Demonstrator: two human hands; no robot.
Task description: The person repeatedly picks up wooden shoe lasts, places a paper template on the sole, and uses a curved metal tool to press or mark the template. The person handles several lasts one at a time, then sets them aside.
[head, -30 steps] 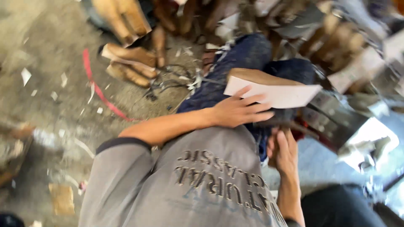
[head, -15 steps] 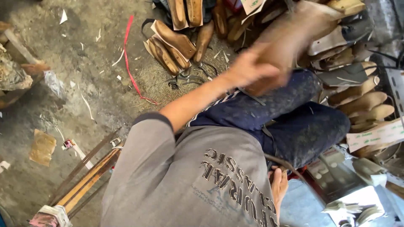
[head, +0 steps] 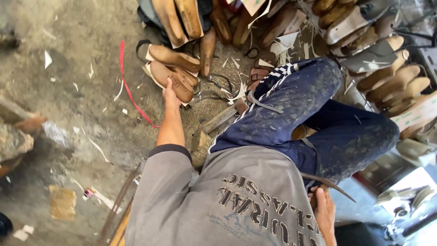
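My left hand (head: 170,92) reaches out to the floor and rests on a tan shoe sole (head: 175,82), fingers on its near edge. That sole lies on a small stack with another tan sole (head: 173,57) above it. My right hand (head: 324,214) is low beside my hip, closed around the end of a thin dark curved strip (head: 328,184). My legs in dark blue trousers (head: 309,105) stretch to the right.
More soles are heaped at the top (head: 182,16) and along the right (head: 391,77). A red strap (head: 131,95) and paper scraps lie on the dirty concrete floor (head: 82,68). A wooden block (head: 219,119) sits by my knee. Metal equipment (head: 405,182) stands at the lower right.
My left hand carried a sole from above my lap out to the left and down onto the stack on the floor. The view swung toward the floor.
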